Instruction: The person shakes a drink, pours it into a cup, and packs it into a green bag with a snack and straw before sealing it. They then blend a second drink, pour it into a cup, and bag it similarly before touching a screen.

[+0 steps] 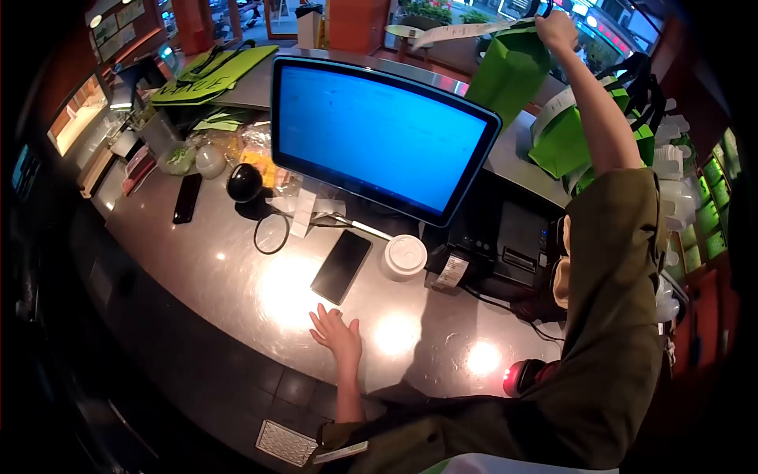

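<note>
At the upper right, my right hand (557, 33) is raised at the end of an outstretched arm, closed on the dark handles of a green bag (509, 73). The bag hangs behind the monitor's right corner, with a long white paper slip (462, 33) at its top. Low over the metal counter (426, 324), my left hand (339, 333) has its fingers spread and holds nothing. Just beyond its fingertips lies a dark phone (342, 267). A white lidded cup (404, 257) stands to the right of that phone.
A large monitor (379, 134) with a blue screen stands mid-counter. Right of it are a black printer (505, 245) and more green bags (560, 142). A lit red scanner (521, 378) sits at the near right. Leftward are a black round object (244, 182) and another phone (187, 198).
</note>
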Motion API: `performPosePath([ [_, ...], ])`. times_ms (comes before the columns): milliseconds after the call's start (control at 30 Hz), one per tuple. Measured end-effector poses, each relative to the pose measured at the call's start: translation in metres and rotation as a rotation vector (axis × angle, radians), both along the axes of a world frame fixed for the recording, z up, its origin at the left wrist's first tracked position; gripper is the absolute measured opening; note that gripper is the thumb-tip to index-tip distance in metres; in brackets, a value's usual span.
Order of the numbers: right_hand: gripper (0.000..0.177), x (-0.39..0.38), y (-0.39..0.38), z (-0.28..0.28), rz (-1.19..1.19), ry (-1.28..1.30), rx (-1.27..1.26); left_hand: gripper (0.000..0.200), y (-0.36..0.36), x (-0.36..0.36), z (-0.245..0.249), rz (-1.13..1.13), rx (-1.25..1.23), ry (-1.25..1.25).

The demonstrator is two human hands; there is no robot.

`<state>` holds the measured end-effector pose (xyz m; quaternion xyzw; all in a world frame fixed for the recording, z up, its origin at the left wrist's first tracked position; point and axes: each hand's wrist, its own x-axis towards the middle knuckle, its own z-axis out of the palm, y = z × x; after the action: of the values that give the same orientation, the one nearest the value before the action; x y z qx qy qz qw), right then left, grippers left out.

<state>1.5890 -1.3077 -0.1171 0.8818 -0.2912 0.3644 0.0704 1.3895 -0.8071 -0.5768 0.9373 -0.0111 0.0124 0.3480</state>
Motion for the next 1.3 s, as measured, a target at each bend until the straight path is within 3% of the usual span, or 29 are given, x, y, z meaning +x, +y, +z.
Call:
performPosePath([
  [233, 0.035, -0.005, 0.020, 0.013, -0.040, 0.145, 0.153, 0.038, 0.002, 0.001, -0.008, -0.034, 0.048, 0.005],
  [433, 0.032, -0.004, 0.044, 0.023, 0.002, 0.263, 0.505, 0.037, 0.003, -0.001, -0.016, -0.047, 0.053, -0.078],
  [467, 0.050, 0.008, 0.006, 0.006, 0.200, 0.076, 0.556, 0.037, 0.003, -0.001, -0.016, -0.044, 0.056, -0.075],
  [500, 0.054, 0.009, 0.016, 0.006, 0.209, 0.101, 0.545, 0.037, 0.002, -0.001, -0.016, -0.039, 0.057, -0.074],
  [567, 0.056, -0.002, 0.051, 0.012, 0.118, 0.143, 0.464, 0.037, 0.003, -0.001, -0.015, -0.048, 0.073, -0.064],
  [833, 0.059, 0.030, 0.058, 0.009, 0.174, 0.149, 0.594, 0.042, 0.005, -0.001, -0.020, -0.029, 0.032, -0.080],
  [1167, 0.104, 0.025, 0.070, 0.006, 0.217, 0.212, 0.606, 0.039, 0.003, -0.001, -0.012, -0.052, 0.026, -0.035],
  [1300, 0.109, 0.021, 0.067, 0.002, 0.253, 0.157, 0.626, 0.039, 0.005, 0.000, -0.017, -0.048, 0.019, -0.037],
])
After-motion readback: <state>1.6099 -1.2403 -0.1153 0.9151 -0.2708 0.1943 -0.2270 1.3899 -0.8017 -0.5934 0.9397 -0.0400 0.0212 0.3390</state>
